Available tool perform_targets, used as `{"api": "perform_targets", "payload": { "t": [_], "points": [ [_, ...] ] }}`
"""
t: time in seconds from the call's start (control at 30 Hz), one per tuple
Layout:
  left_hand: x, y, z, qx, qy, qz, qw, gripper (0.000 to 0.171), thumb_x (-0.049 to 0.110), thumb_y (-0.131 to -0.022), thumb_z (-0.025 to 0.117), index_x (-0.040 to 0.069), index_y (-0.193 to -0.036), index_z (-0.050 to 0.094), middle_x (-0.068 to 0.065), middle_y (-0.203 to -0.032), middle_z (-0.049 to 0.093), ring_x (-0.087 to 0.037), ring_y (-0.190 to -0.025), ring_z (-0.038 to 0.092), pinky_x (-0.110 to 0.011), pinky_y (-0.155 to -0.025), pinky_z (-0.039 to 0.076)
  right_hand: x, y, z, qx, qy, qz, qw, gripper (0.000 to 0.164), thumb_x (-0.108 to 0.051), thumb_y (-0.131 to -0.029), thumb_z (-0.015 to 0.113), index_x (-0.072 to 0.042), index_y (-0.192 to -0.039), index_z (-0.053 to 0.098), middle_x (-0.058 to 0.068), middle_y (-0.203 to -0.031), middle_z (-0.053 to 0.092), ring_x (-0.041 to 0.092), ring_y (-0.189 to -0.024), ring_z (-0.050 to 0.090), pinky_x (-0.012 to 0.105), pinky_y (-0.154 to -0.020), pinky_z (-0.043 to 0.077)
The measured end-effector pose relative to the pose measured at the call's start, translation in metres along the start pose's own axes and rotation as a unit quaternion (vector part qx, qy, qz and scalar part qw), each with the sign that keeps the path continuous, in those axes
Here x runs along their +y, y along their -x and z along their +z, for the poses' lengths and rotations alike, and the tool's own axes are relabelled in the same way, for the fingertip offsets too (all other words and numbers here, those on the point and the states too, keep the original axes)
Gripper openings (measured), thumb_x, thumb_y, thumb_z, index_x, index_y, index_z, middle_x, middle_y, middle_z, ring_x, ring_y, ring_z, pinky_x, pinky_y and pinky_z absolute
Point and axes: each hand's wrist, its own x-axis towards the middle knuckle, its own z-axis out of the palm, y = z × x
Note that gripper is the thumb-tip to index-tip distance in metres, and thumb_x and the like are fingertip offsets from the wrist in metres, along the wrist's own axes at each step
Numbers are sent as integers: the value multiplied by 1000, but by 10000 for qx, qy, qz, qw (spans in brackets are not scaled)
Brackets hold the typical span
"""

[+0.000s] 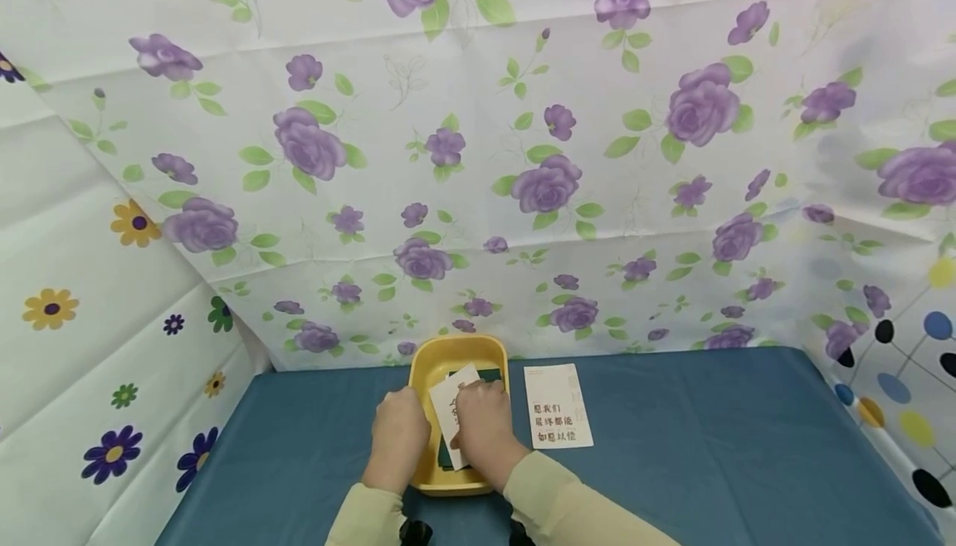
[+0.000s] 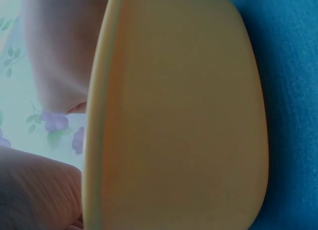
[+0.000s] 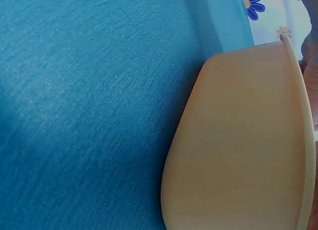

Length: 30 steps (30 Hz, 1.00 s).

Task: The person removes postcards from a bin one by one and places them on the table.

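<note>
A yellow plastic basin (image 1: 448, 486) sits on the blue-covered table, its near wall large in the left wrist view. My right hand (image 1: 485, 421) is over the basin and grips a white card (image 1: 445, 417) printed with dark characters, which lies tilted there. Beneath the card, dark green flat pieces (image 1: 446, 456) show at its edges. My left hand (image 1: 399, 434) is curled at the basin's left rim, right beside the card. Its fingertips are hidden, and I cannot tell what they hold.
To the right of the basin lies another white card (image 1: 558, 407) with several lines of characters, flat on the blue tablecloth (image 1: 695, 438). White cloth with purple flowers (image 1: 548, 185) hangs behind the table, and patterned cloths flank both sides.
</note>
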Motion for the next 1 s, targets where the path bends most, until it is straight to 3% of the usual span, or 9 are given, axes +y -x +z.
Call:
{"api": "perform_targets", "payload": {
  "t": [0.1,0.27,0.43,0.57,0.7,0.8,0.9,1.0],
  "points": [
    [-1,0,0,16,-25,-26,10000,6,5,-83,62,0,-82,59,-9,-64,50,-19,-52,53,-30,-42,42,0,1,-2,153,14,111,9998,64,-56,-60,79,-5,-97,67,10,-88,61,25,-75,55,34,-68,45],
    [-2,-1,1,17,-32,-38,10000,6,5,-83,62,0,-84,59,-9,-64,52,-18,-52,54,-30,-41,42,3,1,-5,327,-664,232,9970,32,-29,-66,80,-11,-89,66,5,-75,57,22,-68,54,33,-57,47],
    [-4,0,1,116,6,57,9999,6,4,-82,62,0,-82,58,-8,-63,51,-18,-50,53,-30,-40,41,9,2,-11,154,-1642,267,9859,17,-17,-71,77,-17,-78,61,-4,-65,52,13,-59,51,28,-48,43],
    [-4,1,1,167,65,78,9998,6,4,-82,62,0,-81,58,-7,-62,49,-17,-49,52,-30,-40,40,15,6,-20,151,-2284,242,9732,13,-17,-79,71,-14,-75,58,-6,-59,47,8,-51,46,23,-44,38],
    [-6,2,2,141,106,51,9998,5,4,-83,62,0,-82,58,-7,-61,49,-16,-48,50,-29,-39,40,20,10,-24,117,-3147,327,9486,20,-18,-82,69,-12,-69,55,-6,-55,44,6,-43,43,20,-39,36],
    [-9,2,3,147,225,119,9996,6,3,-85,58,-1,-82,57,-8,-61,48,-16,-46,50,-28,-38,39,26,10,-25,33,-3788,415,9246,39,-20,-81,71,-17,-58,40,-8,-49,27,4,-38,28,19,-36,26],
    [-11,1,3,110,336,243,9991,7,2,-87,54,-2,-81,56,-9,-61,47,-16,-46,49,-27,-38,39,36,11,-29,82,-4298,529,9013,54,-25,-78,74,-19,-58,24,-8,-54,10,8,-43,12,22,-39,16],
    [-11,-1,2,53,411,378,9984,5,1,-86,54,-3,-82,56,-9,-61,46,-16,-46,49,-27,-39,39,49,13,-39,309,-4607,638,8847,56,-30,-77,75,-19,-61,22,-7,-55,8,11,-45,10,25,-41,14]
  ]
}}
